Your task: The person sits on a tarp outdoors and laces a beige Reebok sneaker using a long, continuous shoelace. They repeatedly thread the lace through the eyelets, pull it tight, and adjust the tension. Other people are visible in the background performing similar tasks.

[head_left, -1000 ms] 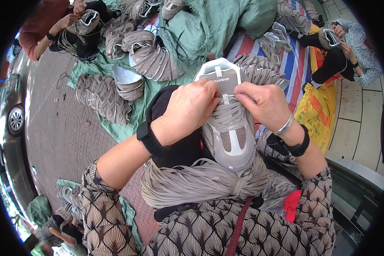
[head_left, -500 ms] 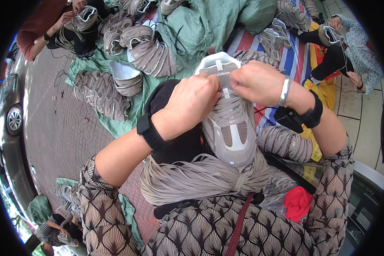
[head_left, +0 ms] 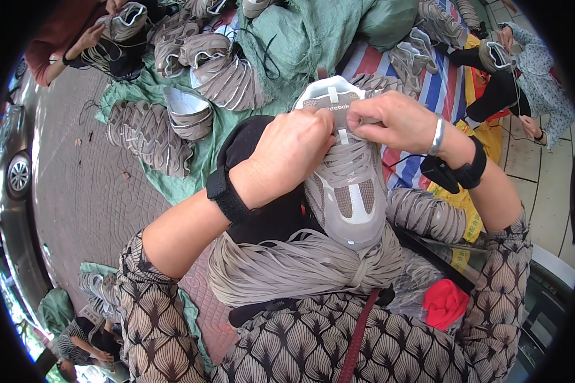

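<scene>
A grey-beige sneaker (head_left: 354, 204) with white trim rests across my lap, its toe toward me. Its flat grey shoelace (head_left: 350, 159) crosses the front in rows and runs up to my fingers. My left hand (head_left: 294, 143) is closed on the lace at the left upper eyelets, knuckles up. Opposite it, my right hand (head_left: 390, 121) pinches at the lace beside the tongue (head_left: 338, 113); the bit between those fingers is mostly hidden. Below the toe, a thick bundle of loose grey shoelaces (head_left: 281, 268) lies over my lap, tied at its right.
Stacked sneakers (head_left: 150, 137) lie on green sheeting (head_left: 172, 185) to the left, near a big green sack (head_left: 306, 38). More nested shoes (head_left: 425, 214) lie by my right forearm, near a red cloth (head_left: 446, 305). Other people handle sneakers at both far sides; a car (head_left: 19, 210) stands left.
My right hand has shifted slightly right, and its fingers have loosened from a tight fist into a pinch. My left hand stays nearly in place. The sneaker has moved very little.
</scene>
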A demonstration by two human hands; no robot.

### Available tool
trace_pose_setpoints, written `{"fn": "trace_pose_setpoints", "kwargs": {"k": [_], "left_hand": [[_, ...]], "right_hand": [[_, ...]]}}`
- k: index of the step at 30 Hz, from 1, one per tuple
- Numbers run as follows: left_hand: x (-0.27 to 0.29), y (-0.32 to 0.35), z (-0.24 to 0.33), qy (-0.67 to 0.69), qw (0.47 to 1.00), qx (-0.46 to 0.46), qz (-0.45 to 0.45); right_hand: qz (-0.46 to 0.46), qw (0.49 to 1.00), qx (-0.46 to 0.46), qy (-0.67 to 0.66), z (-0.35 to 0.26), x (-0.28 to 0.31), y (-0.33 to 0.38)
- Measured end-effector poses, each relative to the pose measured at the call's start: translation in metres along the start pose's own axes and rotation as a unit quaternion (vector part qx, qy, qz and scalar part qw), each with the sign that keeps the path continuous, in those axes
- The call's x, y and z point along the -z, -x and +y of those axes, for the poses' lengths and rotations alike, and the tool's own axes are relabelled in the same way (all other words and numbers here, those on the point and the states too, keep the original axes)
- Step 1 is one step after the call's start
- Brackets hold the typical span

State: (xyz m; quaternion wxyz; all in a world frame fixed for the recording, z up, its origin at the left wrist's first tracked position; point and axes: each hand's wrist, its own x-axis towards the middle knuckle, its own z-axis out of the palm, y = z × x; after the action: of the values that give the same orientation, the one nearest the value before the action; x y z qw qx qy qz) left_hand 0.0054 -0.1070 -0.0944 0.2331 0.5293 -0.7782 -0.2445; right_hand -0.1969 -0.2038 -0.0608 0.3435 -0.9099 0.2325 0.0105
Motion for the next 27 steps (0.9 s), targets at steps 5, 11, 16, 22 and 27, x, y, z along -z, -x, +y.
{"fn": "trace_pose_setpoints", "kwargs": {"k": [5, 11, 16, 22, 27], "left_hand": [[0.0, -0.006, 0.002, -0.019, 1.0, -0.001, -0.018], [0.016, -0.004, 0.003, -0.09, 0.993, -0.063, -0.046], [0.081, 0.061, -0.03, -0.169, 0.982, 0.083, 0.004], [0.183, 0.288, -0.212, -0.277, 0.842, 0.462, -0.009], [0.146, 0.347, -0.224, -0.119, 0.824, 0.553, 0.008]], "right_hand": [[0.146, 0.989, 0.017, 0.011, 0.001, -0.028, 0.007], [0.331, 0.939, 0.042, 0.087, -0.016, -0.035, 0.014], [0.476, 0.876, -0.075, -0.02, -0.006, -0.064, 0.079], [0.412, 0.853, -0.172, -0.27, -0.003, -0.102, 0.079], [0.239, 0.918, -0.118, -0.292, 0.0, -0.081, 0.095]]}}
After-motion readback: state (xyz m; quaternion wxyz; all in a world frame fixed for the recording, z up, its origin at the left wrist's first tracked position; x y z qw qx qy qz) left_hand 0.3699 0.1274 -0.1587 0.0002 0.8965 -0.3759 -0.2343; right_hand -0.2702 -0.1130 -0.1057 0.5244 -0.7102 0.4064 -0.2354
